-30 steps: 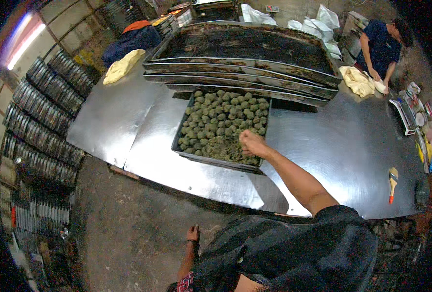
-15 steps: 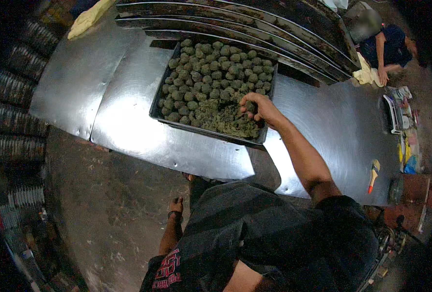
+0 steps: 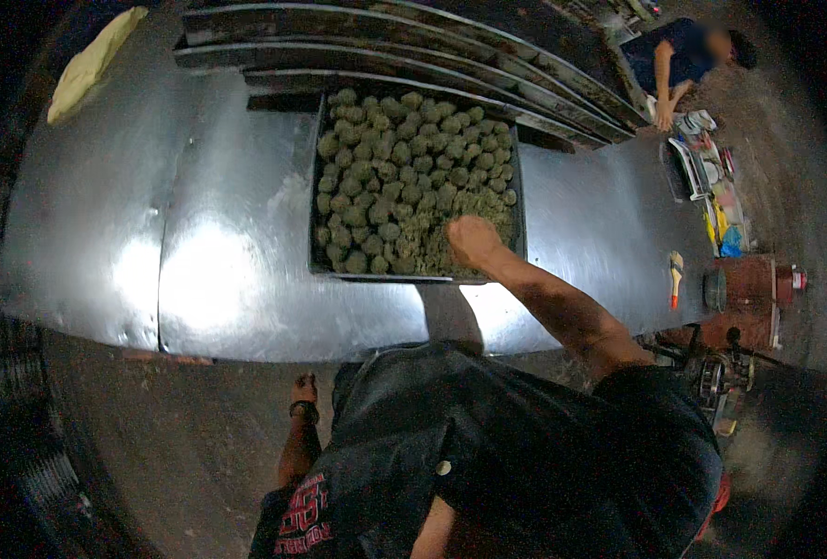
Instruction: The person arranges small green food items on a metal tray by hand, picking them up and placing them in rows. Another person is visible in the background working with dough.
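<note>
A black rectangular tray (image 3: 522,200) rests on the metal table, holding many dark greenish-brown balls (image 3: 376,154) and a loose crumbly heap (image 3: 424,238) of the same colour at its near right. My right hand (image 3: 474,244) is over that heap, its fingers curled in; whatever they close on is hidden beneath the knuckles. My left hand (image 3: 304,389), with a dark band at the wrist, hangs beside my body below the table's near edge. Its fingers look loosely apart with nothing seen in them.
Long dark trays (image 3: 404,47) are stacked behind the ball tray. Pale dough (image 3: 95,63) lies at the far left of the metal table (image 3: 236,177). A brush (image 3: 675,279) lies at the right. Another person's arm (image 3: 663,79) reaches in at the far right.
The view has shifted, and the table edge runs more level. My right hand has turned knuckles up and curled over the crumbly heap; before, its fingers were bent around a dark ball.
</note>
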Demonstrator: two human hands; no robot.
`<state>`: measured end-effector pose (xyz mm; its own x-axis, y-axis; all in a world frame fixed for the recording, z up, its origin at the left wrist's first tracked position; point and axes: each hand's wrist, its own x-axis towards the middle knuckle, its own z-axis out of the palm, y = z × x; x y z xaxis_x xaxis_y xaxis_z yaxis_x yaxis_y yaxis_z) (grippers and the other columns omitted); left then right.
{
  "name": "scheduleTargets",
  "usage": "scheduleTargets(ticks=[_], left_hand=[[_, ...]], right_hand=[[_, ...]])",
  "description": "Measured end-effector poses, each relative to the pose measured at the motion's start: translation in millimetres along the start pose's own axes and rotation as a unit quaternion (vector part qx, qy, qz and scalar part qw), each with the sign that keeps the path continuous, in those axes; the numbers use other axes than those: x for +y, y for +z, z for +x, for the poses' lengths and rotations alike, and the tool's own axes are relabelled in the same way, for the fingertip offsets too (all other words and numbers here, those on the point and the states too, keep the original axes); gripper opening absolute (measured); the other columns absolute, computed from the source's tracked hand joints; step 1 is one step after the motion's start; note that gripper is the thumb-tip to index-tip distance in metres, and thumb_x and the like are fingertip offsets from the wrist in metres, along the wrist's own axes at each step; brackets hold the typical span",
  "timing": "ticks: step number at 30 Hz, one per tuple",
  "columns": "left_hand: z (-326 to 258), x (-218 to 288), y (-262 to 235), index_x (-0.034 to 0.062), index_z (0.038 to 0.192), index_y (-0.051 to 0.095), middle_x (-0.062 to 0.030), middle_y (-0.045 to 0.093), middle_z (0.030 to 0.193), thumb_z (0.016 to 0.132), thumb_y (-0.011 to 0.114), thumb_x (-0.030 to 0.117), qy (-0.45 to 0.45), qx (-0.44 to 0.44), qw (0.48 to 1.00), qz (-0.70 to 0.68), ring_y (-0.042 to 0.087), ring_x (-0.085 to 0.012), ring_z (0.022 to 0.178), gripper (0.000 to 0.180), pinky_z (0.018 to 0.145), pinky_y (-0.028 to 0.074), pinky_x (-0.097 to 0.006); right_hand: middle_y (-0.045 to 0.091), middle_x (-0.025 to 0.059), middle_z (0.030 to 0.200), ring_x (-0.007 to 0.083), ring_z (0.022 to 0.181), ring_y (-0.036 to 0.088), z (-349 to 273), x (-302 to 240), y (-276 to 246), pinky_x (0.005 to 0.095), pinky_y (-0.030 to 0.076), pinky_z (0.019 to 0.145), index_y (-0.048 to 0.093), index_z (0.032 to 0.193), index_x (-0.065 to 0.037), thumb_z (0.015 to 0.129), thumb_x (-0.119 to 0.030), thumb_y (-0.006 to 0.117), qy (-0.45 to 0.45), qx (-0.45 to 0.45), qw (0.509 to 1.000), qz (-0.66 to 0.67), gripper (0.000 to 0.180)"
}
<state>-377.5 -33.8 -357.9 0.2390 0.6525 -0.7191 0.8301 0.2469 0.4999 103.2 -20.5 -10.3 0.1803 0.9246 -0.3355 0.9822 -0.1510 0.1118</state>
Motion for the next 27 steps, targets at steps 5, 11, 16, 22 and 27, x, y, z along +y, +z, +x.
scheduleTargets(ticks=[5, 11, 16, 22, 27], left_hand=[[74, -20, -3, 0.0043, 0.105, 0.058, -0.0154, 0.061, 0.094, 0.089, 0.044, 0.035, -0.035, -0.075, 0.995, -0.059, 0.056, -0.0316, 0.092, 0.037, 0.075, 0.044, -0.044], [76, -2, 3, 0.0057, 0.117, 0.049, -0.0177, 0.059, 0.098, 0.088, 0.043, 0.031, 0.006, 0.041, 0.999, 0.005, 0.054, -0.0344, 0.093, 0.038, 0.080, 0.045, -0.041], [25, 11, 25, 0.0064, 0.118, 0.048, -0.0173, 0.055, 0.104, 0.088, 0.043, 0.033, -0.022, 0.047, 0.999, 0.003, 0.052, -0.0336, 0.097, 0.041, 0.083, 0.044, -0.041], [-61, 21, 85, 0.0071, 0.120, 0.047, -0.0168, 0.051, 0.111, 0.087, 0.043, 0.036, -0.070, 0.077, 0.994, -0.031, 0.050, -0.0327, 0.102, 0.044, 0.086, 0.042, -0.042], [-108, 15, 145, 0.0077, 0.122, 0.046, -0.0163, 0.047, 0.117, 0.086, 0.043, 0.039, -0.117, 0.095, 0.986, -0.071, 0.048, -0.0319, 0.106, 0.047, 0.088, 0.041, -0.042]], right_hand=[[0.059, 0.0084, 0.077, 0.0168, 0.060, 0.058, -13, 43, -25, 0.0286, 0.049, 0.056, 0.058, 0.083, -0.006, 0.081, -0.019, 0.058, 0.134, -0.064, 0.794, 0.589, 0.012], [0.045, -0.0008, 0.069, 0.0103, 0.051, 0.046, -29, 77, -7, 0.0227, 0.043, 0.047, 0.048, 0.091, -0.012, 0.084, -0.017, 0.056, 0.142, -0.034, 0.658, 0.738, 0.011], [0.061, 0.0092, 0.085, 0.0109, 0.053, 0.053, -36, 66, -13, 0.0245, 0.041, 0.048, 0.052, 0.107, -0.003, 0.082, -0.014, 0.057, 0.093, -0.027, 0.651, 0.753, 0.028], [0.051, 0.0028, 0.056, 0.0102, 0.046, 0.046, -25, 61, -1, 0.0288, 0.038, 0.044, 0.055, 0.064, -0.003, 0.079, -0.033, 0.064, 0.060, 0.097, 0.730, 0.674, 0.035], [0.037, 0.0012, 0.043, 0.0116, 0.043, 0.033, -17, 63, 6, 0.0337, 0.028, 0.041, 0.038, 0.044, -0.006, 0.080, -0.048, 0.058, 0.036, 0.180, 0.857, 0.482, 0.059]])
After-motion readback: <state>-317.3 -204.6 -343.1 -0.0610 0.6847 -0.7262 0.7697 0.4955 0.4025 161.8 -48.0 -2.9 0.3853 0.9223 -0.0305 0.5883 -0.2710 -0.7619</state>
